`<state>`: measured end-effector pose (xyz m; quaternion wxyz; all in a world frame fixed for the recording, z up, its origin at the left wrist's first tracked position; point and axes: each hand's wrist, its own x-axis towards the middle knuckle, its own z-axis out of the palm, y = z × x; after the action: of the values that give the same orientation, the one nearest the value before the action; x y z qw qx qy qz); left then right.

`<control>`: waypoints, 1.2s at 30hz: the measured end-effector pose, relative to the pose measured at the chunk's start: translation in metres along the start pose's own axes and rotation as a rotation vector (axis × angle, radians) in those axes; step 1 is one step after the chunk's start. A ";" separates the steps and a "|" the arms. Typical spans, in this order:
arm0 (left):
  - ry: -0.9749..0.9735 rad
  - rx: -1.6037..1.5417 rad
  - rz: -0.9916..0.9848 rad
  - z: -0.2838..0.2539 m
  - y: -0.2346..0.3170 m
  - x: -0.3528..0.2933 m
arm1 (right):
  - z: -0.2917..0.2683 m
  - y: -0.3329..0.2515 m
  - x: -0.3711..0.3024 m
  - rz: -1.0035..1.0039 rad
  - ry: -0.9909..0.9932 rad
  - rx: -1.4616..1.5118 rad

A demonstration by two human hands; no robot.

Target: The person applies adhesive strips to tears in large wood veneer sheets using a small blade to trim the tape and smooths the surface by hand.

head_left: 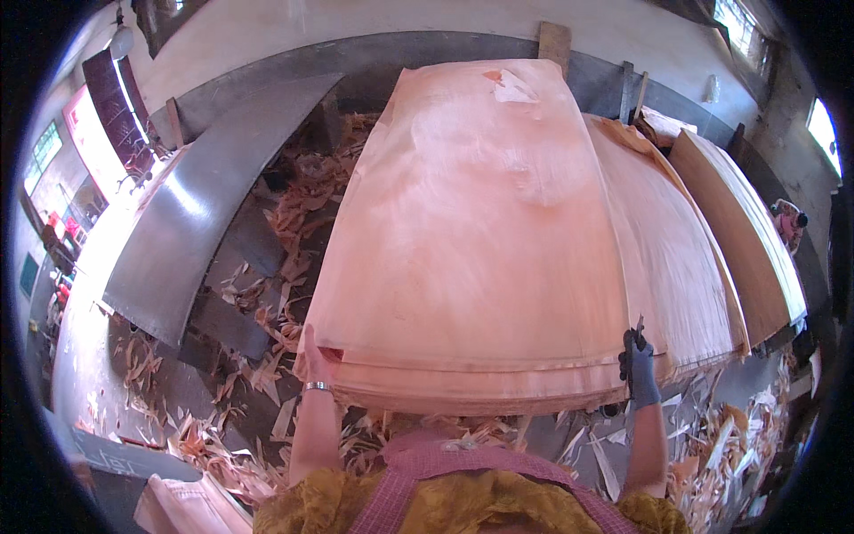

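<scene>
A tall stack of pinkish wood veneer sheets (471, 240) lies in front of me, its layered near edge toward my body. At the near left corner, my left hand (316, 363), bare with a metal band at the wrist, is closed on the top sheet's edge; its fingers are partly hidden. My right hand (639, 372) wears a dark glove and is closed at the near right corner. A small dark pointed tool (640, 325) sticks up out of it; its exact kind is unclear. The top sheet has a torn, pale patch near its far end.
More veneer (667, 258) lies to the right, beside a thick board-like stack (738, 231). On the left stands a smooth grey metal-like sheet (205, 196). Veneer scraps (227, 458) litter the floor on both sides. A grey-based wall (445, 44) closes the far side.
</scene>
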<state>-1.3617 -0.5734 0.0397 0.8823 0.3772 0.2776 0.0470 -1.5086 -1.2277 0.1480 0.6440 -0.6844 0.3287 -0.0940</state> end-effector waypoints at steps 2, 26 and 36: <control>0.007 -0.068 0.065 0.005 -0.023 0.004 | -0.011 0.001 0.014 0.004 0.013 -0.031; 0.017 -0.108 0.138 -0.041 -0.087 0.081 | -0.010 0.211 0.131 -0.390 0.321 -0.717; 0.138 -0.034 0.203 -0.034 -0.096 0.115 | 0.045 0.185 0.146 -0.489 0.267 -0.835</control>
<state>-1.2946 -0.5859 -0.0981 0.8580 0.3844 0.2972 0.1667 -1.4326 -1.2659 -0.0762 0.2263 -0.9227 0.2479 -0.1895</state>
